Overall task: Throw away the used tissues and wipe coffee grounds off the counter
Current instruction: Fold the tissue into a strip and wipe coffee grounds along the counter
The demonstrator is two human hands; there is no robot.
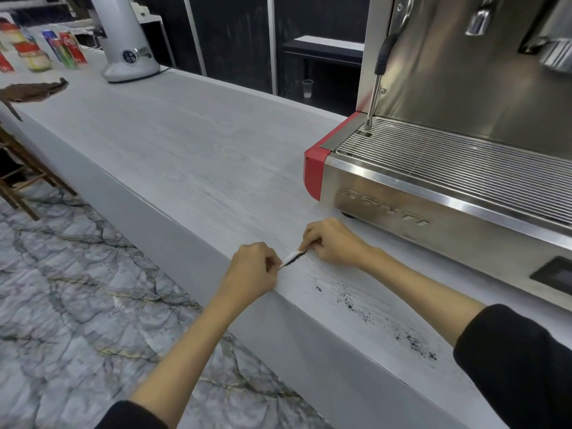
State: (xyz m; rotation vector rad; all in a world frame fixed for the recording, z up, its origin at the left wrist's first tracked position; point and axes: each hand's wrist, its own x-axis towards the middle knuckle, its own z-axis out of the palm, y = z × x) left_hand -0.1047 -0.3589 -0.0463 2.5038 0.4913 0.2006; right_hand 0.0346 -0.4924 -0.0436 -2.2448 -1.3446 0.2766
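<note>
Pale counter [185, 156], espresso machine [448, 187], coffee grounds [349, 301], grinder [128, 54]

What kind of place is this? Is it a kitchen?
Probably a café or coffee bar. A big steel espresso machine sits on a long counter, with a coffee grinder further along and coffee grounds spilled near the edge.

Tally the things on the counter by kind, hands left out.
Espresso machine: 1
Grinder: 1
Brown cloth: 1
White tissue, pinched by left hand and right hand: 1
Jars and cans, blurred: uncounted
Total: 4
</note>
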